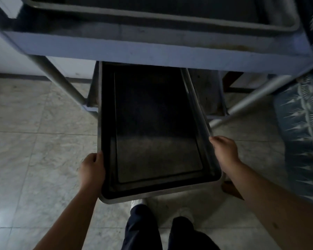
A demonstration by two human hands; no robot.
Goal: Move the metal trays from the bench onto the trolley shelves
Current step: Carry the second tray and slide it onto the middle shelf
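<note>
A dark rectangular metal tray (155, 127) is held lengthwise in front of me, its far end reaching under the trolley's top shelf (152, 51). My left hand (92, 170) grips the tray's left rim near the front corner. My right hand (224, 152) grips the right rim, a little farther forward. The tray's near end hangs over the floor above my legs. Another metal tray (152, 17) lies on the top shelf. A lower shelf (206, 91) shows beside the held tray's far end.
The trolley's grey tubular legs (61, 82) slant down on both sides of the tray. A blue patterned fabric (302, 127) hangs at the right edge. The floor is pale marble tile (34, 141). A brown wooden piece (231, 190) sits by my right forearm.
</note>
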